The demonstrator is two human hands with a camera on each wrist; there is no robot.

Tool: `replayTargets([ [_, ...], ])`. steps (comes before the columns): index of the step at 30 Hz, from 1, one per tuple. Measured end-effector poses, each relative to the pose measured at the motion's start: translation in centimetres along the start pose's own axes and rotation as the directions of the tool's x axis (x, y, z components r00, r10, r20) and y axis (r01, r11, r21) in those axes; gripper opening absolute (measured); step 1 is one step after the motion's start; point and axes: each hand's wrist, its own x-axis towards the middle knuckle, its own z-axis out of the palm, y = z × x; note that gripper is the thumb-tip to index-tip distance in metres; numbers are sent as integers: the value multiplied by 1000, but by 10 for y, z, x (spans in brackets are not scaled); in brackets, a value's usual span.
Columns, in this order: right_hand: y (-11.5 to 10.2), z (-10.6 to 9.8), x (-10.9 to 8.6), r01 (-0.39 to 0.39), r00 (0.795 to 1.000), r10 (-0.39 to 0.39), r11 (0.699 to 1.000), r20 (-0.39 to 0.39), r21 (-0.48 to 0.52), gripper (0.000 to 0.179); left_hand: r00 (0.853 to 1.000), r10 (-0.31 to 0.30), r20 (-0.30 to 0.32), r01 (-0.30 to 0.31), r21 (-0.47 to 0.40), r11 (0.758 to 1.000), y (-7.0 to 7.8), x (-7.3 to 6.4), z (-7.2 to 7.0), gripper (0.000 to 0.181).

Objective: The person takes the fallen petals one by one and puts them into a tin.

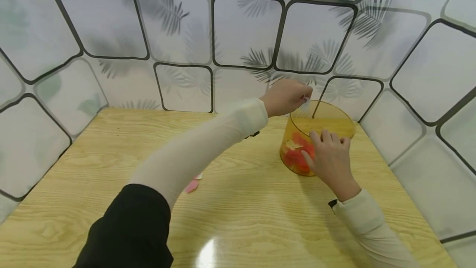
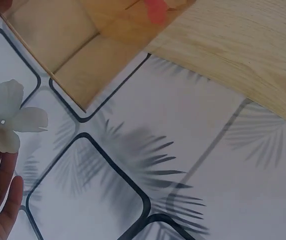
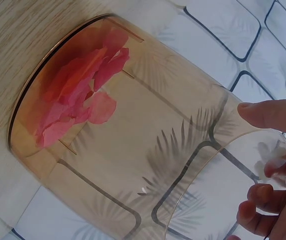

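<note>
My left hand (image 1: 286, 96) pinches a white artificial flower (image 2: 15, 120) with several petals and a small hole at its centre. That hand is just above the far left rim of a see-through amber container (image 1: 336, 125), which stands upright on the table. With the thumb outside and the fingers over the rim, my right hand (image 1: 331, 162) grips the container's near side. Red and pink petals (image 3: 82, 95) lie heaped at the bottom, visible through the wall. A paler yellowish petal (image 1: 293, 144) shows among them in the head view.
On the wood-grain table (image 1: 253, 222), a pink petal (image 1: 191, 186) and a white one (image 1: 199, 175) lie partly behind my left sleeve (image 1: 201, 139). Patterned white wall covering (image 1: 245, 32) rises along the table's back and sides, close behind the container.
</note>
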Motion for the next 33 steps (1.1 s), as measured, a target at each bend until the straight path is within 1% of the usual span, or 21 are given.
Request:
replayTargets([
  [3,0,0,0,2,1000,-2,1000,0,-10,51,999,-10,33,10,5,1000,4,11,7,19],
  [5,0,0,0,3,1000,-3,1000,3,-14,51,997,-20,81,20,-3,1000,6,15,12,24],
  [8,0,0,0,4,1000,-3,1000,8,-15,52,986,-26,163,30,-21,999,7,17,19,38],
  [10,0,0,0,5,1000,-5,1000,9,-17,52,981,-26,195,34,-35,999,7,14,22,43],
  [13,0,0,0,6,1000,-6,1000,5,-18,53,982,-33,189,42,-44,998,5,9,23,45],
  [17,0,1,-1,8,1000,-8,1000,-4,-23,52,988,-45,149,51,-36,998,-3,-2,21,44],
  [19,0,1,-1,9,1000,-9,1000,-5,-26,52,992,-40,116,46,-44,998,-7,-11,20,43],
  [22,0,0,-1,7,1000,-7,1000,-1,-24,51,998,-26,62,30,-67,997,-12,-29,18,41],
  [25,0,0,-1,4,1000,-4,1000,7,-26,51,1000,-2,25,5,-90,996,-15,-54,13,38],
  [33,-2,-1,0,0,1000,0,1000,5,-12,49,999,32,-17,-33,-38,999,-26,-128,8,35],
])
